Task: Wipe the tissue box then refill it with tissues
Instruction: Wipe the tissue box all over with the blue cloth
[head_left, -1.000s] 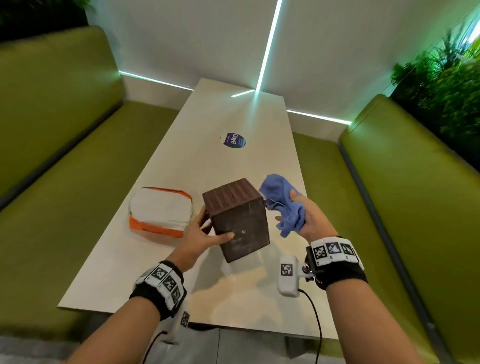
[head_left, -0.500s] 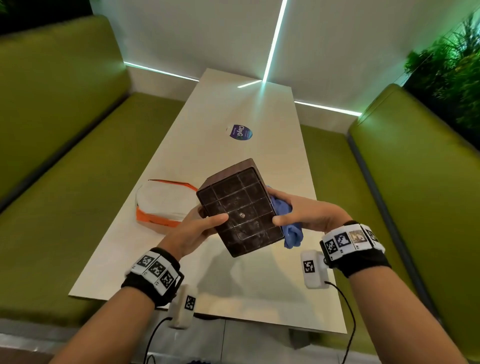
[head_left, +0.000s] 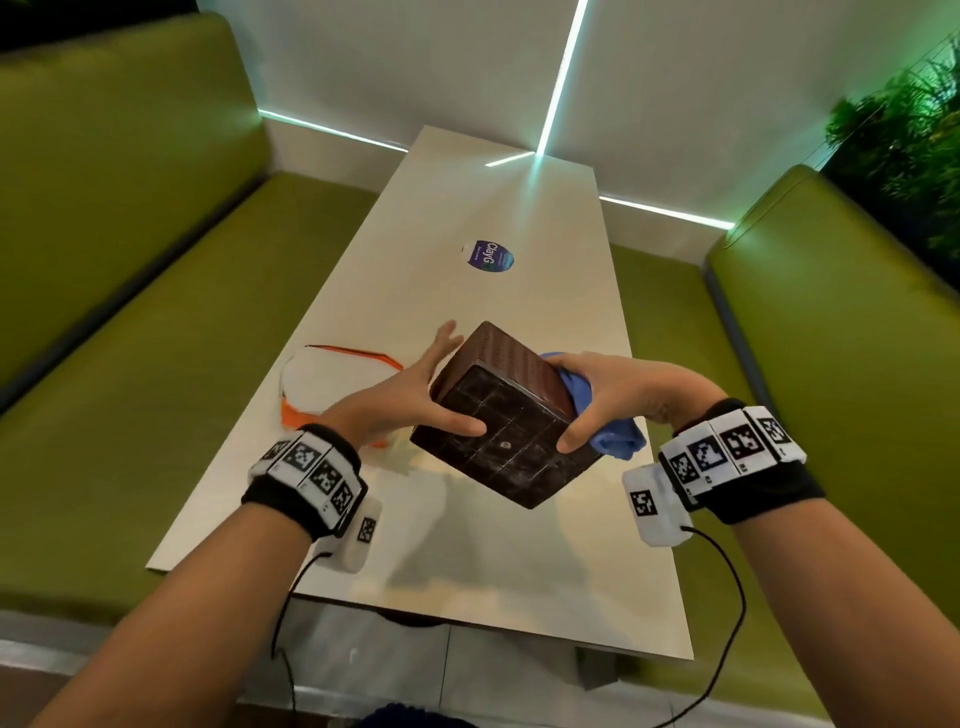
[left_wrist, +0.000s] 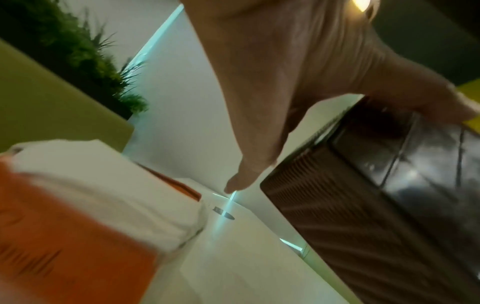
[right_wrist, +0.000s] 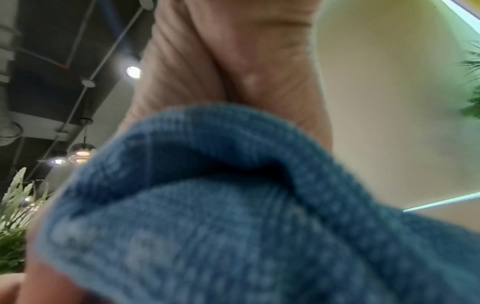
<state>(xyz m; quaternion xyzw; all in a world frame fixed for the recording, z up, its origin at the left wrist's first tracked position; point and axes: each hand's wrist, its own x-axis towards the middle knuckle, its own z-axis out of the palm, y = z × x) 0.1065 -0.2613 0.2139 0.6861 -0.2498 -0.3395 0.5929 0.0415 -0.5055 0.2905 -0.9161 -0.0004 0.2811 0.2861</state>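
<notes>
The dark brown tissue box (head_left: 511, 460) is off the table, tilted, with its glossy gridded face towards me. My left hand (head_left: 431, 389) lies along its left side with straight fingers and the thumb on the gridded face. My right hand (head_left: 613, 395) grips a blue cloth (head_left: 615, 441) and presses it against the box's right side, thumb on the near face. In the left wrist view the box (left_wrist: 363, 205) is beside the left hand (left_wrist: 298, 92). The cloth (right_wrist: 233, 226) fills the right wrist view under the right hand (right_wrist: 233, 61). A white and orange tissue pack (head_left: 327, 379) (left_wrist: 91, 195) lies left of the box.
The long pale table (head_left: 519, 571) has a round blue sticker (head_left: 488, 255) further back. Green padded benches run along the left (head_left: 130, 415) and the right (head_left: 805, 389). Plants (head_left: 904, 130) stand behind the right bench. A white wall closes the far end.
The box has come up off the table and tipped its gridded face towards me. The cloth, held apart before, now presses on its right side. My left fingers have straightened.
</notes>
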